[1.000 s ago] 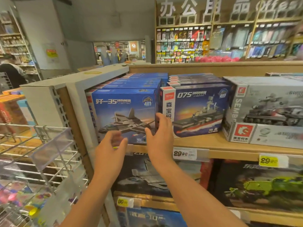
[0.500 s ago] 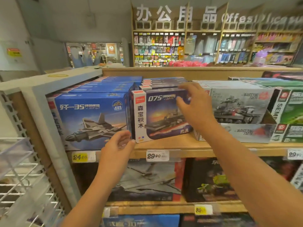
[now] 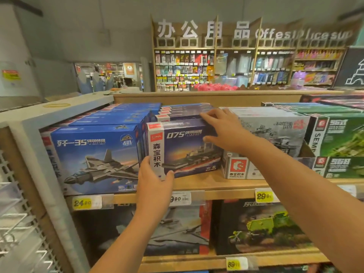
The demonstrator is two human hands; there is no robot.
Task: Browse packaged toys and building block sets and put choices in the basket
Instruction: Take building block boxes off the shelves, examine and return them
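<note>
Hands are on the ship box [image 3: 187, 148], the dark blue 075 building block set. It stands at the front of the wooden shelf [image 3: 212, 186], squeezed between the jet box [image 3: 94, 160] and the grey tank box [image 3: 275, 134]. The left hand [image 3: 153, 184] pinches its bottom left corner, thumb in front. The right hand [image 3: 222, 131] curls over its top right edge. No basket shows here. Pulling could go wrong, I think. The box sits tight, so it may drag the jet box forward and tip it off the shelf. More ship boxes stand behind and could slide or fall over too.
</note>
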